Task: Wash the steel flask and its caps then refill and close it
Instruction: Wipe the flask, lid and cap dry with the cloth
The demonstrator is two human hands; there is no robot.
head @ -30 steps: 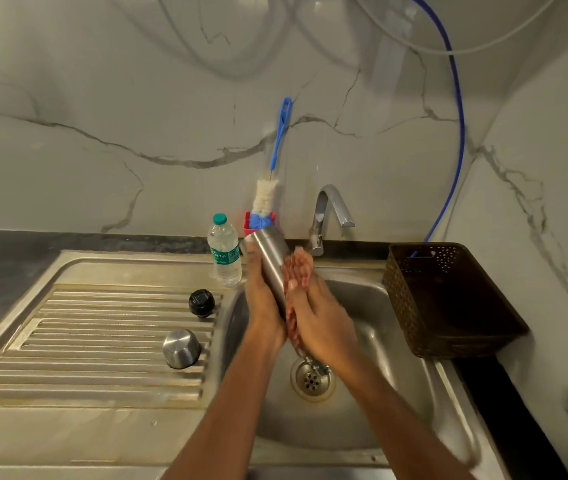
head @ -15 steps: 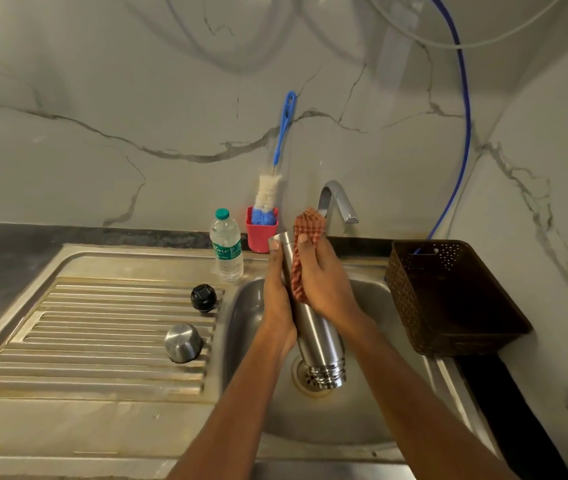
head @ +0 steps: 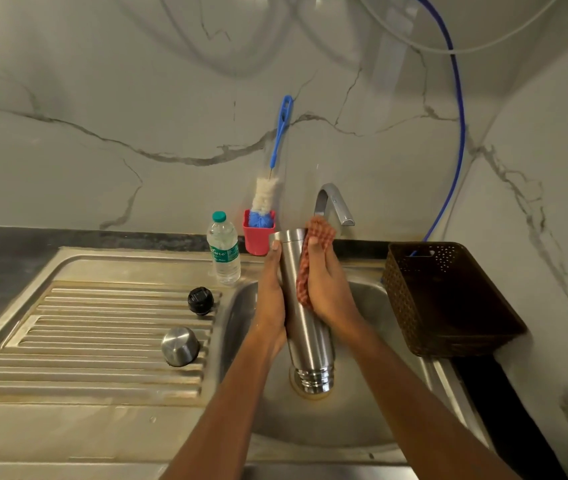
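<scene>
The left hand [head: 272, 289] grips the steel flask [head: 305, 323] along its left side, fingers curled round the body and thumb near the flat base. The right hand [head: 327, 285] holds a red checked cloth [head: 303, 282] folded under its curled fingers and presses it against the flask's right side. The flask is upside down over the sink [head: 362, 403], base up and threaded mouth down, just above the drain [head: 310, 394].

The tap [head: 332, 202] rises behind the sink. On the ribbed drainboard [head: 102, 341] left of the sink lie the black cap [head: 200, 300] and, nearer the person, the steel cap [head: 180, 346], apart from each other. At the sink's back left corner stands a plastic water bottle [head: 224, 249] beside a red cup [head: 258, 240] holding a bottle brush [head: 265, 199]. A brown basket [head: 448, 299] sits on the counter right of the sink.
</scene>
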